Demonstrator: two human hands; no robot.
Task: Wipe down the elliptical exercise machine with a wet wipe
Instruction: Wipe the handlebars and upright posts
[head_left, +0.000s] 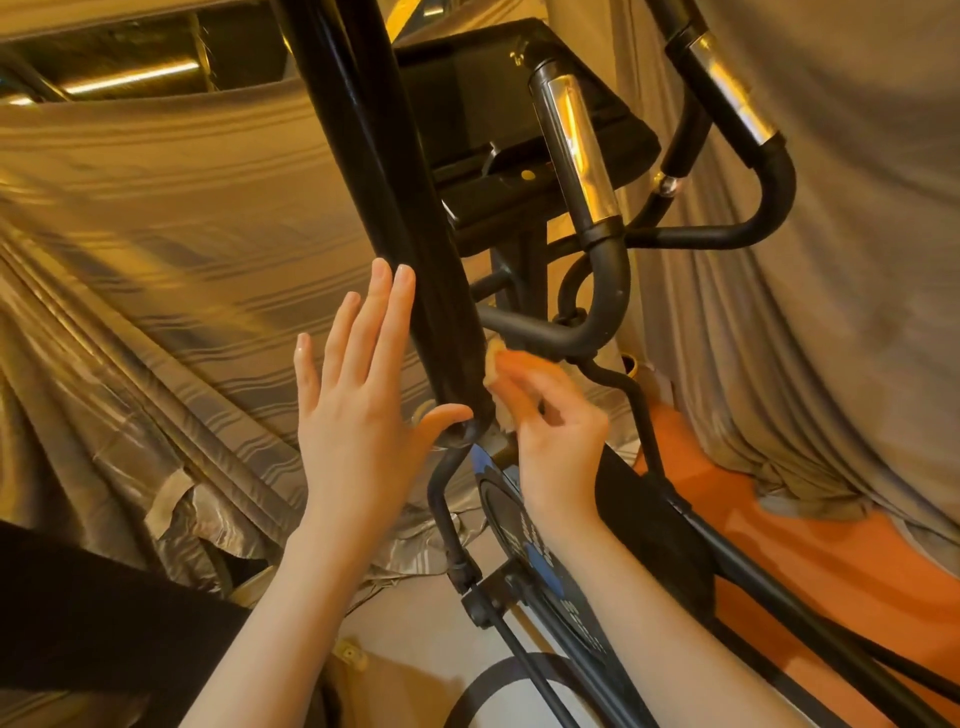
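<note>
The black elliptical machine fills the middle of the head view. Its thick padded handlebar (395, 218) slants down from the top to its lower end near the centre. My right hand (550, 431) pinches a crumpled wet wipe (496, 374) against the right side of that lower end. My left hand (358, 410) is flat with fingers spread, its thumb touching the bar's bottom from the left. Behind are the black console (498, 104) and a chrome-sleeved grip (579, 150). Below sits the flywheel cover (524, 540) with blue markings.
Striped grey-gold fabric (171, 249) hangs at the left and grey cloth (857, 260) at the right. An orange floor mat (779, 525) lies at the lower right. A second chrome grip (732, 88) stands at the upper right. Thin black frame rods (524, 670) run downward below my hands.
</note>
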